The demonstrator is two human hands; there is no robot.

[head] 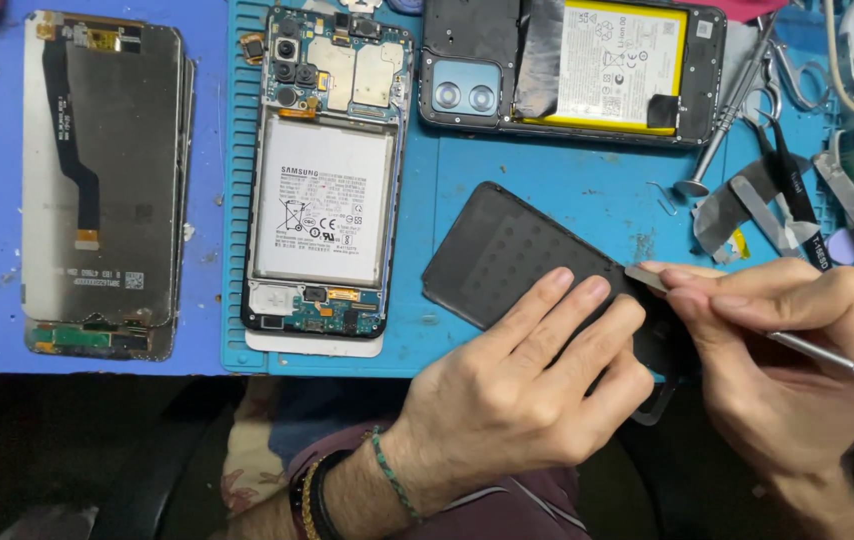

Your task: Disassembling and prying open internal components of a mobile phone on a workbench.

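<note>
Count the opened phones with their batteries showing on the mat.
2. One opened phone lies upright at the mat's left; the other opened phone lies sideways along the top edge. More may be out of frame.

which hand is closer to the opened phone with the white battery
Left. The left hand rests on the black back cover, just right of the opened phone. The right hand, holding a metal tool, sits farther right.

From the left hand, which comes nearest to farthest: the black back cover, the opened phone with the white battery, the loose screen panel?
1. Black back cover, under the left hand.
2. Opened phone, upper left on the mat.
3. Screen panel, far left.
</note>
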